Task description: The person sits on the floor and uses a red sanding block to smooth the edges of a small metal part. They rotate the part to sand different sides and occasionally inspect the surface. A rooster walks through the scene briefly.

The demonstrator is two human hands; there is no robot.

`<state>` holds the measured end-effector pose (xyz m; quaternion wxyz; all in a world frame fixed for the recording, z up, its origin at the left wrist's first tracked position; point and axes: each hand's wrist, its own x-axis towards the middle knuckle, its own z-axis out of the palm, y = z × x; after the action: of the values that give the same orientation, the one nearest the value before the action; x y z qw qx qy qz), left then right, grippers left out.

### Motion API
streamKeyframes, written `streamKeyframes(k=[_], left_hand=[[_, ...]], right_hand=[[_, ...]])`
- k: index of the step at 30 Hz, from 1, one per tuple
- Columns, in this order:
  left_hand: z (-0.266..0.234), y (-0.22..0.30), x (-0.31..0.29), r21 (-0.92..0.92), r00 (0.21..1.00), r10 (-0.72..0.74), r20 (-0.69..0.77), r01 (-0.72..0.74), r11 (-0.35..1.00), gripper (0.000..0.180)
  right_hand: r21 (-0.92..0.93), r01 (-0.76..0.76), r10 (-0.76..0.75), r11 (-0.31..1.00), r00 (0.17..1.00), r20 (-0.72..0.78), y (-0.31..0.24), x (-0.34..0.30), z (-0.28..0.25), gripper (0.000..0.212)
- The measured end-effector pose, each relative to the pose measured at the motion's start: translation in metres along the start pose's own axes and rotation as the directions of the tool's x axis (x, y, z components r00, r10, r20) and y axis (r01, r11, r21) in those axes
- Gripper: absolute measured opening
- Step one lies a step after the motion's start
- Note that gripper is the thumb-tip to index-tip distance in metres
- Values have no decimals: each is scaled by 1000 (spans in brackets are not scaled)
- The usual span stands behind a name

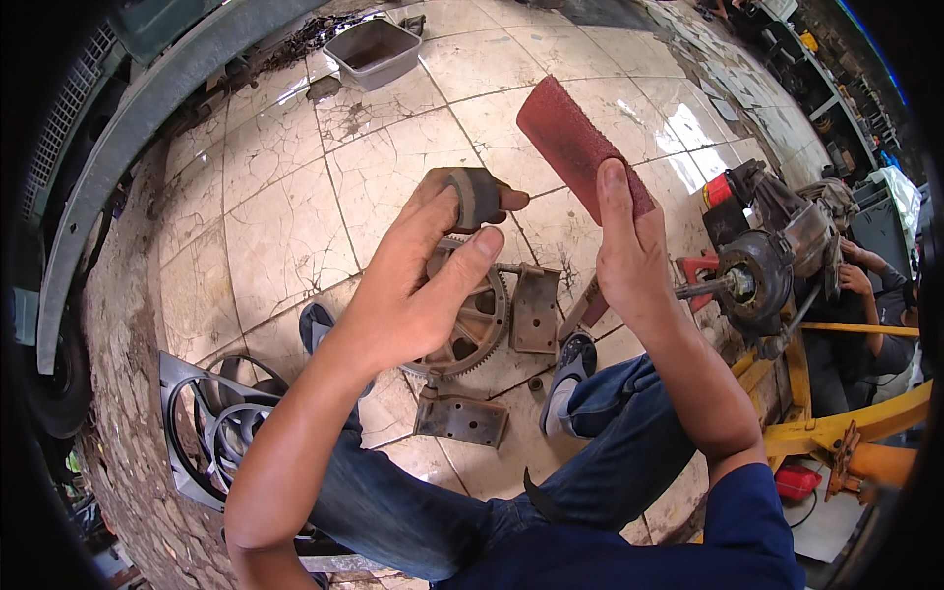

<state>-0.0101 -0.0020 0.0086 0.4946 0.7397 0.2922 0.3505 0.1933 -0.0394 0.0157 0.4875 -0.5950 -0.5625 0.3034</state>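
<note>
In my right hand (629, 246) I hold a curled piece of red-brown sandpaper (580, 143), raised above the floor, with my thumb pressed along its lower end. My left hand (423, 280) is closed around a short, dark, rounded piece with a tan band (474, 197); what it is I cannot make out. My left thumb points toward the right hand. Below the hands lies a large toothed ring gear (467, 339), partly hidden by my left hand. Beside it are a rusty metal bracket (534, 310) and a second metal plate with holes (460, 420).
A grey plastic basin (374, 51) stands on the cracked tiles at the back. To the left lies a grey fan shroud (192, 433). On the right are a gearbox-like assembly (762, 265), a yellow metal frame (855, 418) and another person's hands (855, 270) working.
</note>
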Motion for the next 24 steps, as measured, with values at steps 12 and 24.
streamKeyframes(k=[12, 24], left_hand=[[19, -19, -3, 256, 995, 13, -99, 13, 967, 23], [27, -17, -1, 497, 993, -23, -117, 78, 864, 21]], right_hand=[[-217, 513, -474, 831, 856, 209, 11, -7, 29, 39], [-28, 217, -196, 976, 926, 322, 23, -2, 29, 42]])
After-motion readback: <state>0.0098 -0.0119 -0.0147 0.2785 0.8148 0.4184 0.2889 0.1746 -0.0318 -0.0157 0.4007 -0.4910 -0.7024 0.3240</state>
